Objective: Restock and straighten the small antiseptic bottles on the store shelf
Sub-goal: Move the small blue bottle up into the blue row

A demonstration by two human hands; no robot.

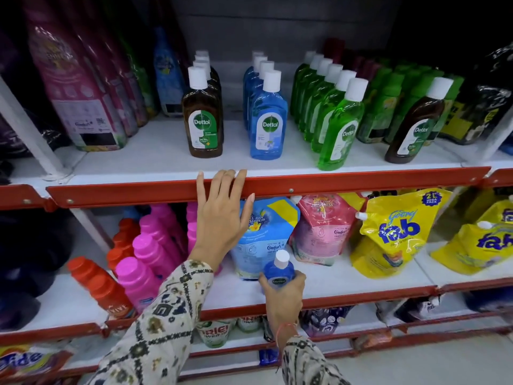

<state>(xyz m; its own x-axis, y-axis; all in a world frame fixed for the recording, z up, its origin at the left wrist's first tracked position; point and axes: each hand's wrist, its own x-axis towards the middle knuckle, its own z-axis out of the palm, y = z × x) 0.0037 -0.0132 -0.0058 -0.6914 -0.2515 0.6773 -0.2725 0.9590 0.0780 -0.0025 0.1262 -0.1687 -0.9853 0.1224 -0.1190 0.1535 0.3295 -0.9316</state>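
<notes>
My right hand (283, 297) covers the lower body of the small blue bottle (278, 272); I cannot read its label. Rear Dettol bottles (206, 66) are hidden behind front ones. The Tide pack (26, 359) is cut off at left.

Person wearing long cream sleeves (163, 315), both printing dark geometric and olive diamond motifs. Thin red thread bracelet (286, 327) circling right wrist, loose end hanging. Left sleeve cuff edging in patterned band.
</notes>
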